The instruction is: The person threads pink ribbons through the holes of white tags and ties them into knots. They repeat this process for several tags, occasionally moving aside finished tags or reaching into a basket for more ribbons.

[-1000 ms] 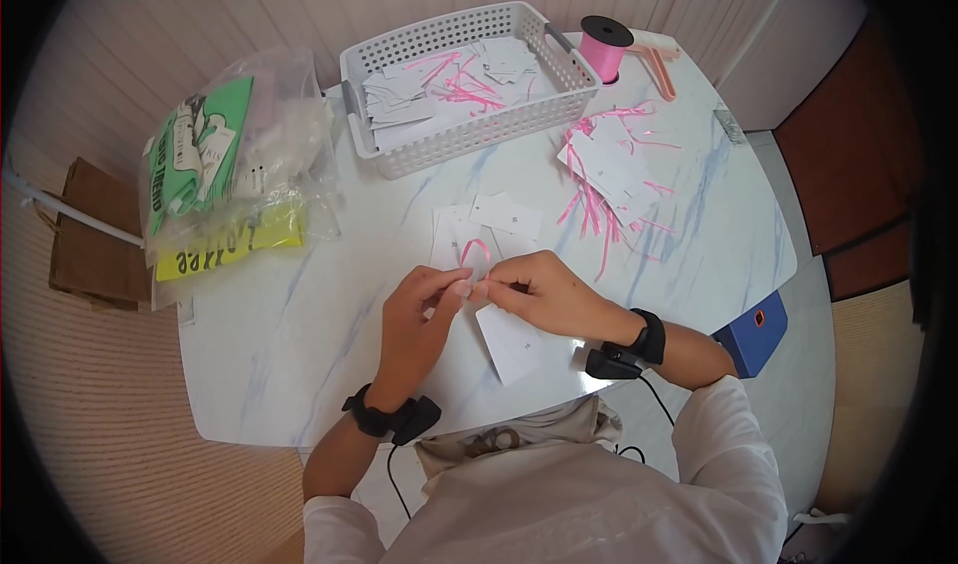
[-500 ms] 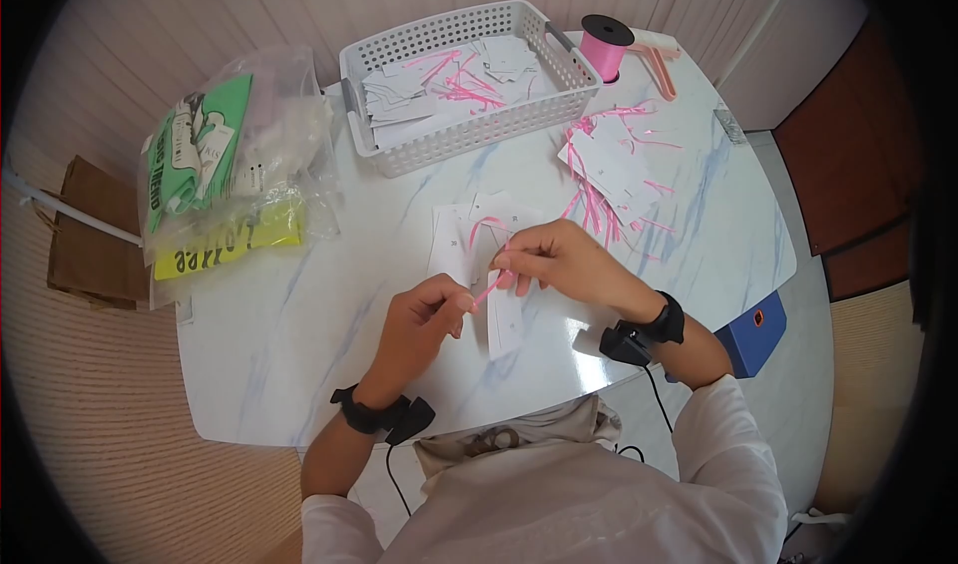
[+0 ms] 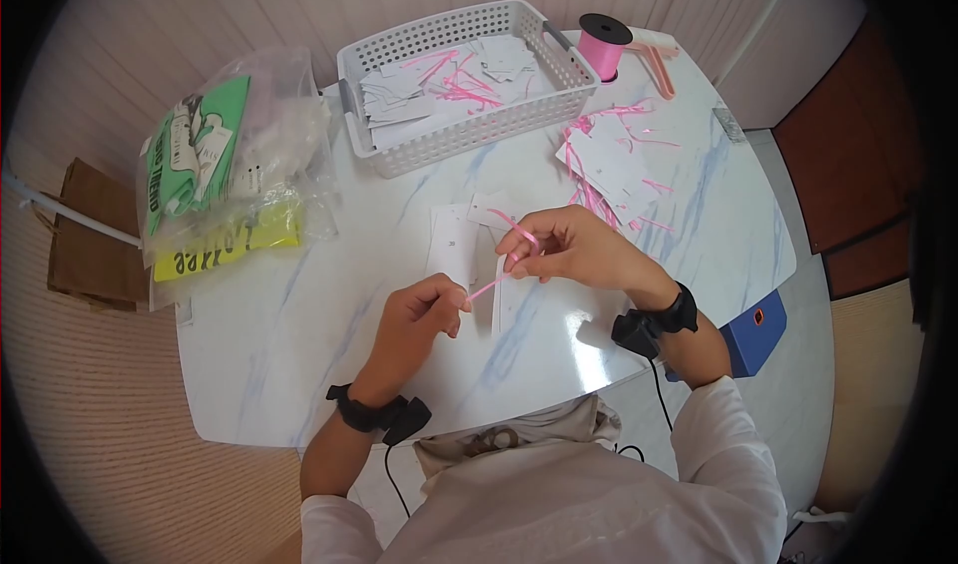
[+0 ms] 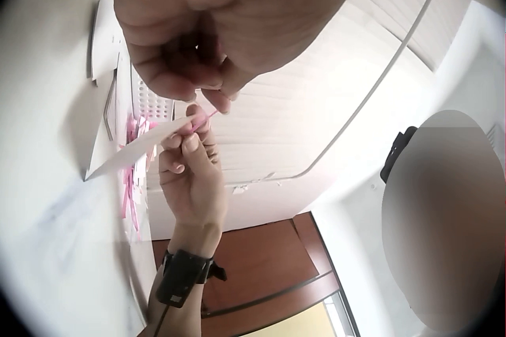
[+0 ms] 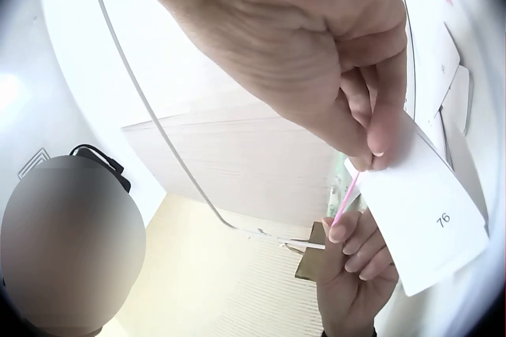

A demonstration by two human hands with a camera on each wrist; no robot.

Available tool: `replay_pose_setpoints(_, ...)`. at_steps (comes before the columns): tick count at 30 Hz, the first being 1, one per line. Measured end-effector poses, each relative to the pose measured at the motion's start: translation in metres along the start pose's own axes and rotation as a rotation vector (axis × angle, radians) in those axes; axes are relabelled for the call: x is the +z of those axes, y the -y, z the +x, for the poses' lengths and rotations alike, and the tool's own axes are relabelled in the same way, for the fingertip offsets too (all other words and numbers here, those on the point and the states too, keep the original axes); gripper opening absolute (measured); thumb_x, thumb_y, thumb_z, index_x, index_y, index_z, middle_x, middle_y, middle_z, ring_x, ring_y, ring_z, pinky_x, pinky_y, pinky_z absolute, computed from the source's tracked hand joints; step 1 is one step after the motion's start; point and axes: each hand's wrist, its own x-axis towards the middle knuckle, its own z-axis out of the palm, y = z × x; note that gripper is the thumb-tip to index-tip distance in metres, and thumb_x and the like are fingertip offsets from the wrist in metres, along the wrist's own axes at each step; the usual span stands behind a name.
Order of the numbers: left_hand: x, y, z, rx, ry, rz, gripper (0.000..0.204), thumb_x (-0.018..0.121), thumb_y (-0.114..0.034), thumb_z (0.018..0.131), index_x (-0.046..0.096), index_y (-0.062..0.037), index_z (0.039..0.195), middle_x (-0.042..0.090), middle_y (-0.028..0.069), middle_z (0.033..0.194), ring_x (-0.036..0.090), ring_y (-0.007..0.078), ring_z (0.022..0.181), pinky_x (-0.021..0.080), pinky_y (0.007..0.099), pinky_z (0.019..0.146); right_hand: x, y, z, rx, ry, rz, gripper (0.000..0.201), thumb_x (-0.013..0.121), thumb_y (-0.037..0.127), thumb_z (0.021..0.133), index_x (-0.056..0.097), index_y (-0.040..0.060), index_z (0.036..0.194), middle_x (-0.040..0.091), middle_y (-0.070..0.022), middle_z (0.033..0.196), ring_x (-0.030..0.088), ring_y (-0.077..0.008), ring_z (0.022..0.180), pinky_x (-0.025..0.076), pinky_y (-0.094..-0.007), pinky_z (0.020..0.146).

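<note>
Between the two hands a pink ribbon is stretched in a short straight line. My left hand pinches its lower end between thumb and forefinger. The right hand holds the top of a white card marked 76, together with the ribbon. A loop of the ribbon curls up around the right fingers in the head view. The card hangs below those fingers, tilted. Just left of it lie a few white cards on the marble-patterned table.
A white perforated basket holding cards and ribbons stands at the back. Right of it are a pink ribbon spool, pink-handled scissors and a pile of ribboned cards. Plastic bags sit at the left.
The hands, together a second ago, have drawn apart. The right hand moved right and slightly up with the card; the left drew back down and left, so the ribbon now spans between them.
</note>
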Motion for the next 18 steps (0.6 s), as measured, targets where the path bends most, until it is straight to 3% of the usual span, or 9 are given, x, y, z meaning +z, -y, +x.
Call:
replay_pose_setpoints(3, -0.004, 0.004, 0.001, -0.002, 0.012, -0.057, 0.028, 0.053, -0.021, 0.095, 0.053, -0.0034, 0.072, 0.045, -0.0007, 0.066, 0.045, 0.0088, 0.061, 0.037, 0.0237, 0.059, 0.000, 0.005, 0.000, 0.015, -0.038, 0.095, 0.026, 0.069, 0.009, 0.084, 0.063, 0.0037, 0.109, 0.066, 0.0000, 0.083, 0.058, -0.0053, 0.072, 0.045, -0.0209, 0.063)
replay_pose_setpoints(7, -0.004, 0.007, -0.001, 0.066, 0.144, -0.116, 0.020, 0.052, -0.016, 0.095, 0.058, -0.0025, 0.081, 0.051, 0.0003, 0.074, 0.047, 0.0070, 0.066, 0.040, 0.0234, 0.062, 0.001, 0.002, -0.001, -0.015, -0.041, 0.069, 0.030, 0.068, 0.010, 0.084, 0.061, 0.0045, 0.112, 0.065, 0.0009, 0.083, 0.057, -0.0051, 0.073, 0.044, -0.0204, 0.063)
replay_pose_setpoints(9, -0.002, 0.004, -0.002, 0.065, 0.168, -0.128, 0.020, 0.052, -0.015, 0.095, 0.057, -0.0025, 0.082, 0.051, 0.0008, 0.075, 0.048, 0.0075, 0.067, 0.040, 0.0241, 0.063, 0.008, 0.001, -0.003, -0.081, -0.019, -0.094, 0.031, 0.068, 0.009, 0.085, 0.060, 0.0050, 0.114, 0.064, 0.0017, 0.085, 0.056, -0.0045, 0.073, 0.043, -0.0196, 0.063)
replay_pose_setpoints(12, 0.000, -0.001, -0.003, 0.069, 0.107, -0.100, 0.027, 0.050, -0.017, 0.094, 0.050, -0.0044, 0.070, 0.046, 0.0017, 0.071, 0.046, 0.0106, 0.063, 0.037, 0.0249, 0.061, 0.010, 0.002, -0.004, -0.141, -0.023, -0.108, 0.032, 0.067, 0.007, 0.085, 0.059, 0.0059, 0.115, 0.063, 0.0024, 0.085, 0.056, -0.0038, 0.075, 0.043, -0.0195, 0.063)
replay_pose_setpoints(15, -0.004, 0.007, -0.001, 0.090, 0.140, -0.205, 0.031, 0.050, -0.024, 0.096, 0.049, -0.0049, 0.072, 0.047, 0.0025, 0.072, 0.047, 0.0118, 0.064, 0.038, 0.0254, 0.062, 0.009, 0.003, -0.004, -0.136, -0.002, 0.005, 0.033, 0.067, 0.005, 0.084, 0.057, 0.0060, 0.116, 0.062, 0.0027, 0.084, 0.055, -0.0028, 0.075, 0.042, -0.0185, 0.063)
replay_pose_setpoints(18, -0.004, 0.015, 0.002, 0.183, 0.127, -0.270, 0.031, 0.050, -0.030, 0.097, 0.055, -0.0038, 0.083, 0.050, 0.0040, 0.075, 0.050, 0.0143, 0.068, 0.040, 0.0268, 0.065, 0.021, 0.005, -0.006, -0.113, 0.031, 0.101, 0.035, 0.065, 0.004, 0.085, 0.054, 0.0058, 0.119, 0.060, 0.0031, 0.086, 0.054, -0.0022, 0.075, 0.042, -0.0175, 0.063)
